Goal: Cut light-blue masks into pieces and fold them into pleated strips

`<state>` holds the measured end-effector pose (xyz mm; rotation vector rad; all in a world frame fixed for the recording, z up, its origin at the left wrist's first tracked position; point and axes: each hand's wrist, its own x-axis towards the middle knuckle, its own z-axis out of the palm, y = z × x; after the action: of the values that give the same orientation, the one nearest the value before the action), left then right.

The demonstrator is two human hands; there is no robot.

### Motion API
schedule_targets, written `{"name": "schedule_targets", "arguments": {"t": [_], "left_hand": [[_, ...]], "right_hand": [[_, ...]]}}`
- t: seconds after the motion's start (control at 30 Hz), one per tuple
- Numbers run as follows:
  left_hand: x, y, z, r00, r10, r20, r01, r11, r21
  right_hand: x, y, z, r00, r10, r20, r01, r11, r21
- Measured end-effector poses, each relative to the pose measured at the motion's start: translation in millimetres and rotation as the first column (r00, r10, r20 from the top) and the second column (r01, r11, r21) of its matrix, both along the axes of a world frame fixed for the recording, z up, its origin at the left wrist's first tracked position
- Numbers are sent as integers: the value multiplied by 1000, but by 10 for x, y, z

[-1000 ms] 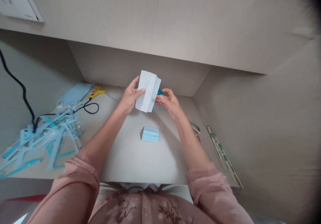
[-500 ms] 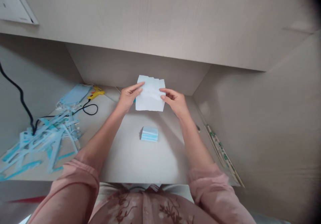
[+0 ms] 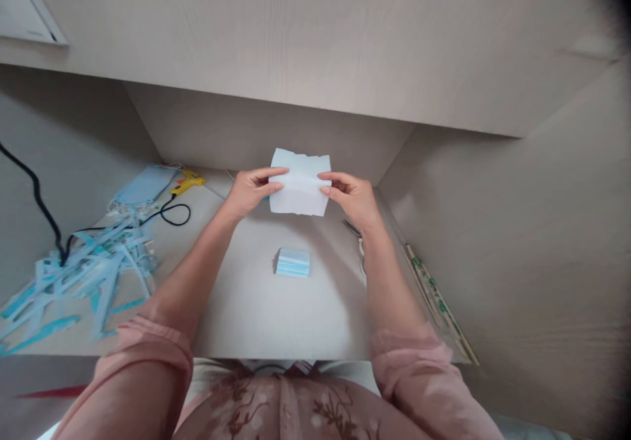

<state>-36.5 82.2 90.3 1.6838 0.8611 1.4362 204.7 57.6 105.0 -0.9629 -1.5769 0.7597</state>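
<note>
A pale blue-white sheet of face mask fabric (image 3: 300, 193) is held up above the table, with a crease across its middle and a wavy top edge. My left hand (image 3: 249, 193) pinches its left edge between thumb and fingers. On the opposite edge my right hand (image 3: 355, 200) has the same kind of pinch. Below the sheet, a small pleated stack of blue mask fabric (image 3: 293, 262) lies on the table. Scissors (image 3: 362, 248) lie partly hidden behind my right forearm.
On the left is a heap of cut blue and white mask strips (image 3: 93, 275). Behind it lie blue face masks (image 3: 145, 185) and a yellow glue gun (image 3: 188, 181) with a black cord (image 3: 175, 215). Thin sticks (image 3: 438, 302) run along the right wall. An overhead panel (image 3: 315, 39) juts out above.
Both hands have shifted slightly right with the sheet, which now looks wider and more stretched out. The scissors now show beside my right forearm.
</note>
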Motion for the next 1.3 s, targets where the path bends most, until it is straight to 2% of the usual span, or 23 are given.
{"name": "schedule_targets", "arguments": {"t": [0.23,0.37,0.47,0.53,0.6,0.67,0.73,0.9,1.3], "left_hand": [[23,-9,33,984,169,-63,-160,979,129],[55,-26,72,971,227,-71,-212,961,181],[63,-19,82,970,241,-33,-227,945,236],[75,-6,67,983,183,31,-185,962,203],[99,5,36,989,113,95,-123,987,105],[132,10,2,986,86,142,-89,996,9],[164,9,-26,982,95,163,-91,995,-31],[196,-2,-44,979,145,145,-142,989,-27],[204,-62,0,970,177,169,-179,984,-6]], "right_hand": [[-38,-31,41,986,-128,105,123,991,52],[-44,-38,46,982,-153,108,146,987,64],[-33,-44,60,970,-207,124,190,972,138],[-34,-47,69,971,-213,111,190,964,187],[-49,-47,68,979,-183,85,165,969,182],[-76,-45,58,988,-144,52,137,983,122],[-107,-43,44,992,-126,21,125,991,48],[-136,-32,18,990,-138,-14,138,990,8],[-114,-2,-18,986,-151,76,152,988,1]]}}
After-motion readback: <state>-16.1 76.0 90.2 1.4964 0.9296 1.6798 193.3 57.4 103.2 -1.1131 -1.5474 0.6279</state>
